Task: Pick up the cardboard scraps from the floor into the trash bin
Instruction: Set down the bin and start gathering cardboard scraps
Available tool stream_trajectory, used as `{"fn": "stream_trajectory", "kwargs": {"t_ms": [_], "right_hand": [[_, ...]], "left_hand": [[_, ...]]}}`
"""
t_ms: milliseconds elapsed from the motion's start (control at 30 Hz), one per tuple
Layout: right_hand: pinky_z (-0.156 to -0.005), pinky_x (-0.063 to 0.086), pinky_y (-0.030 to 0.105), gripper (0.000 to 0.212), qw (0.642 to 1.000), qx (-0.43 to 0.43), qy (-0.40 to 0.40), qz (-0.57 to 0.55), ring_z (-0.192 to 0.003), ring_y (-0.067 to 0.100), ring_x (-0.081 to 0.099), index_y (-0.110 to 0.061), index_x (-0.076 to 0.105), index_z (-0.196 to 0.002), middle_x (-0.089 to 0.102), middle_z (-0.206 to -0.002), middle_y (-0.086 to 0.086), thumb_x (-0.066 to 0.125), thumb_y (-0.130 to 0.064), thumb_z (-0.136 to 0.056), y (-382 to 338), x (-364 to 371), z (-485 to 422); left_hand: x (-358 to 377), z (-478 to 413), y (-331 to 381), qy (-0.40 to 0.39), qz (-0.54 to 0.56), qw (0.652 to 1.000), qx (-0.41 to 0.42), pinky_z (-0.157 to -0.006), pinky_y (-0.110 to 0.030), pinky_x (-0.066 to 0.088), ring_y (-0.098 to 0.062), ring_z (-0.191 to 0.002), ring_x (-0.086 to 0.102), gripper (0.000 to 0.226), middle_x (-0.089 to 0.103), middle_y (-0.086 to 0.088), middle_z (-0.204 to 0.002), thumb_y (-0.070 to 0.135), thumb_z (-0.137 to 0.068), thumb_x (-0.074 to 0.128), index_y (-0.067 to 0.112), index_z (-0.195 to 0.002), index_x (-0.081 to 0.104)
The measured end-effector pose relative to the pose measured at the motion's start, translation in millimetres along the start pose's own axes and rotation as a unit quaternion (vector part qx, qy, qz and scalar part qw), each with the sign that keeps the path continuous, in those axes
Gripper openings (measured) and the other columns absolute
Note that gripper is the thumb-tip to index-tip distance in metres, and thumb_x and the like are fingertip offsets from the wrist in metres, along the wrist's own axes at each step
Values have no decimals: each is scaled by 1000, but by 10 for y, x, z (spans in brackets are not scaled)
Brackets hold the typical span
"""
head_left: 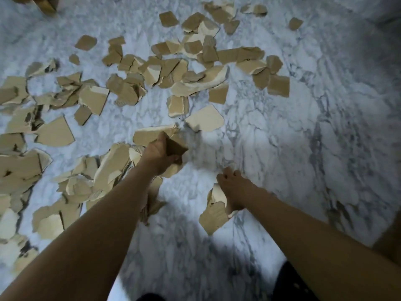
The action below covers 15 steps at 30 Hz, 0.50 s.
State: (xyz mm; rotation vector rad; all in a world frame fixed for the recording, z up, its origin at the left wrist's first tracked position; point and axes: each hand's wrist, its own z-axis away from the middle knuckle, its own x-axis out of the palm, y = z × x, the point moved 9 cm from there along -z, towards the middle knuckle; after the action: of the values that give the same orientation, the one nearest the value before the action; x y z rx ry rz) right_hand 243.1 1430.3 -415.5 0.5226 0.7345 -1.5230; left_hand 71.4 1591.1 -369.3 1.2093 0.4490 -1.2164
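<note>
One dark scrap (176,147) in L grip (160,155), pale scrap (213,215) in R grip (233,189).

It is dim here, with a cool, bluish cast over everything, and the lamp or window itself is out of sight. The floor (271,131) is brightest in a soft patch near the centre. It fades to grey toward the right edge and goes dark in the upper right corner. A broad shadow spreads across the bottom between the 2 arms (97,224). The scraps (201,81) on the left catch light on their pale faces and throw thin dark shadows. Nothing is crisp, and a grey smear of blur sits just beyond the left hand (159,154). The wide lens bends the scene toward the borders.
</note>
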Motion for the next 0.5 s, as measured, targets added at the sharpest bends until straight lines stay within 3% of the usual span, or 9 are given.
{"fn": "stream_trajectory", "kwargs": {"t_ms": [133,333,500], "right_hand": [[-91,49,47,103,995,74,15,-58,-131,38,31,-7,31,-140,18,-152,16,92,-40,-64,-138,137,-1],[-75,46,34,84,978,113,32,-175,-111,33,59,-13,40,-122,57,-124,12,96,-25,-61,-122,241,-32],[-69,43,30,75,966,128,14,-223,-107,31,62,-18,40,-120,59,-122,11,91,-20,-65,-120,323,-41]], "left_hand": [[-66,141,-167,-14,9,1000,-8,-72,-35,44,-38,-99,61,59,64,-21,-109,20,-78,81,6,-123,45],[-25,247,-349,-30,28,999,-24,-72,-31,39,-27,-90,56,54,65,-18,-107,21,-78,81,9,-119,49],[-219,239,-383,-19,25,999,-23,-74,-35,45,-31,-97,61,53,66,-15,-106,27,-76,81,9,-115,51]]}}
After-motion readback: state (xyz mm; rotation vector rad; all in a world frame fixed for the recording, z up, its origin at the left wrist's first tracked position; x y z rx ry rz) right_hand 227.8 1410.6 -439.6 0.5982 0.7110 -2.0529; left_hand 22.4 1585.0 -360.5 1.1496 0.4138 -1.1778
